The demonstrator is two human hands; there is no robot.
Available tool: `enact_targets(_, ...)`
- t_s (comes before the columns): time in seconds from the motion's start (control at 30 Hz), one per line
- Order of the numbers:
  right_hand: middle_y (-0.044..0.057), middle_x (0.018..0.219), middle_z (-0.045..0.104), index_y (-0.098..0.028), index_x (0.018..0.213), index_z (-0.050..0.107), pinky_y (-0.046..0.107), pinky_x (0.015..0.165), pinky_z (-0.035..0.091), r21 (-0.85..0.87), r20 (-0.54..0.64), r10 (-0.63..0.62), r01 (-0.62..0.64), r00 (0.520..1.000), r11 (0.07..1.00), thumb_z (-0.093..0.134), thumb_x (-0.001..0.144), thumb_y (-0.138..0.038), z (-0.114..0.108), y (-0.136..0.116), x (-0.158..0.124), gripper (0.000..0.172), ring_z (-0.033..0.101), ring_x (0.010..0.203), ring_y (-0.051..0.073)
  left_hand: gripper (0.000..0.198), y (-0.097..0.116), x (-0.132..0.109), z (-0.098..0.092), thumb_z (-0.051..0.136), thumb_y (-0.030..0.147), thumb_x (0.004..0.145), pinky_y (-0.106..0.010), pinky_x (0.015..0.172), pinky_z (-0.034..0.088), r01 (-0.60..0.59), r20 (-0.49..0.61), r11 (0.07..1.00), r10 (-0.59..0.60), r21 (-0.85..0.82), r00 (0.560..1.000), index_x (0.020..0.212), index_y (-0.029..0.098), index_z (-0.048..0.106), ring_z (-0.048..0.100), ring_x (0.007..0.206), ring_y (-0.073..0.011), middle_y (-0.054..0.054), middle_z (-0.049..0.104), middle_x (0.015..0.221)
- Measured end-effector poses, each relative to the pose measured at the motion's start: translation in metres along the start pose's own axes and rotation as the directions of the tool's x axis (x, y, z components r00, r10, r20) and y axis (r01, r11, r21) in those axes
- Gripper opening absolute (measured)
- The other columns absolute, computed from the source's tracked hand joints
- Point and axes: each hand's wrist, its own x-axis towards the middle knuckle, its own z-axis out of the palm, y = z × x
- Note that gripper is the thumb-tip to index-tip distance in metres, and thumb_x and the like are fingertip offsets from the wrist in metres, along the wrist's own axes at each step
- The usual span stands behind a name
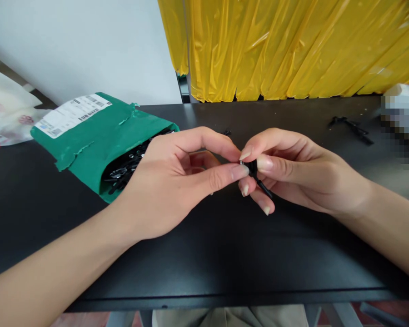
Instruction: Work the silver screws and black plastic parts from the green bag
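Between my two hands, above the middle of the dark table, is a small black part with a thin rod-like end pointing down to the right. My left hand pinches its left side between thumb and forefinger, where a bit of shiny metal shows. With thumb and forefinger my right hand grips the other side, its remaining fingers curled underneath. Fingertips hide most of the part, so its exact kind cannot be made out. Behind my left hand lies a torn-open green mailing bag, filled with black and clear small pieces.
Several black pieces lie at the back right of the black table. A pale, partly pixelated object sits at the right edge. Yellow plastic sheeting hangs behind. A clear plastic bag is at the far left.
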Motion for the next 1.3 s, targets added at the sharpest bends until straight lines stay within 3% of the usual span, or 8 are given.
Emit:
enact_targets(0.13, 0.001, 0.094, 0.077, -0.021, 0.118, 0.086, 0.017, 0.067, 0.068, -0.005, -0.015, 0.013, -0.013, 1.000, 1.000, 0.065, 0.110, -0.012, 0.000, -0.001, 0.000, 0.024, 0.074, 0.090, 0.012, 0.022, -0.002, 0.001, -0.004, 0.105, 0.028, 0.078, -0.033, 0.055, 0.053, 0.047, 0.017, 0.999, -0.047, -0.006, 0.999, 0.092, 0.030, 0.087, 0.069, 0.067, -0.0178, 0.001, 0.083, 0.084)
enact_targets(0.37, 0.001, 0.099, 0.077, -0.020, 0.121, 0.084, 0.017, 0.069, 0.068, -0.012, 0.020, -0.011, 0.011, 1.000, 1.000, 0.064, 0.111, -0.013, -0.001, -0.001, 0.000, 0.024, 0.074, 0.094, 0.011, 0.010, -0.001, 0.001, -0.003, 0.095, 0.021, 0.091, -0.031, 0.069, 0.063, 0.010, 0.092, 0.995, 0.000, -0.104, 0.996, 0.093, 0.027, 0.086, 0.079, 0.082, -0.0183, 0.000, 0.085, 0.089)
enact_targets(0.53, 0.001, 0.099, 0.078, -0.020, 0.120, 0.083, 0.016, 0.068, 0.068, -0.019, 0.009, -0.016, 0.016, 1.000, 1.000, 0.062, 0.112, -0.011, 0.000, -0.001, 0.001, 0.024, 0.074, 0.093, 0.011, 0.010, -0.002, 0.000, 0.002, 0.095, 0.022, 0.092, -0.030, 0.067, 0.063, -0.031, 0.039, 0.996, 0.034, -0.079, 0.999, 0.090, 0.026, 0.086, 0.078, 0.078, -0.0168, 0.001, 0.083, 0.084)
enact_targets(0.7, 0.002, 0.098, 0.078, -0.019, 0.116, 0.083, 0.017, 0.067, 0.067, 0.007, 0.000, 0.002, -0.002, 1.000, 1.000, 0.062, 0.111, -0.009, 0.001, 0.001, 0.001, 0.024, 0.074, 0.090, 0.011, 0.017, -0.001, 0.000, 0.002, 0.100, 0.019, 0.085, -0.031, 0.068, 0.066, 0.000, 0.012, 0.996, 0.001, -0.090, 1.000, 0.089, 0.026, 0.085, 0.079, 0.078, -0.0178, 0.002, 0.083, 0.083)
enact_targets(0.83, 0.002, 0.097, 0.078, -0.020, 0.115, 0.083, 0.017, 0.067, 0.067, 0.017, 0.005, 0.007, -0.008, 1.000, 1.000, 0.065, 0.110, -0.013, 0.000, 0.001, 0.001, 0.020, 0.074, 0.092, 0.012, 0.017, 0.000, 0.001, 0.000, 0.101, 0.024, 0.084, -0.031, 0.056, 0.060, 0.016, 0.018, 1.000, -0.016, -0.019, 1.000, 0.091, 0.028, 0.086, 0.073, 0.066, -0.0172, 0.002, 0.082, 0.079)
enact_targets(0.97, 0.001, 0.097, 0.078, -0.021, 0.112, 0.084, 0.017, 0.066, 0.066, -0.004, -0.003, 0.011, -0.011, 1.000, 1.000, 0.066, 0.110, -0.013, -0.003, 0.001, 0.000, 0.020, 0.075, 0.090, 0.012, 0.014, 0.001, 0.000, 0.001, 0.099, 0.026, 0.086, -0.035, 0.062, 0.063, -0.027, -0.028, 0.999, 0.028, 0.046, 0.999, 0.086, 0.028, 0.085, 0.074, 0.071, -0.0192, 0.001, 0.082, 0.083)
enact_targets(1.07, 0.001, 0.097, 0.077, -0.021, 0.115, 0.084, 0.018, 0.066, 0.067, -0.018, -0.005, -0.002, 0.002, 1.000, 1.000, 0.066, 0.110, -0.013, -0.003, 0.000, 0.001, 0.021, 0.075, 0.091, 0.013, 0.019, 0.002, -0.002, 0.002, 0.103, 0.030, 0.080, -0.036, 0.057, 0.059, -0.044, -0.062, 0.995, 0.050, 0.088, 0.997, 0.086, 0.029, 0.085, 0.073, 0.071, -0.0202, 0.000, 0.081, 0.085)
enact_targets(1.3, 0.001, 0.096, 0.078, -0.020, 0.115, 0.084, 0.017, 0.066, 0.067, -0.009, -0.008, -0.008, 0.008, 1.000, 1.000, 0.062, 0.111, -0.010, 0.001, 0.000, 0.002, 0.024, 0.075, 0.089, 0.011, 0.017, -0.001, -0.001, 0.006, 0.098, 0.035, 0.089, -0.035, 0.064, 0.065, -0.063, -0.029, 0.997, 0.062, -0.041, 0.998, 0.085, 0.029, 0.083, 0.077, 0.072, -0.0192, 0.001, 0.082, 0.080)
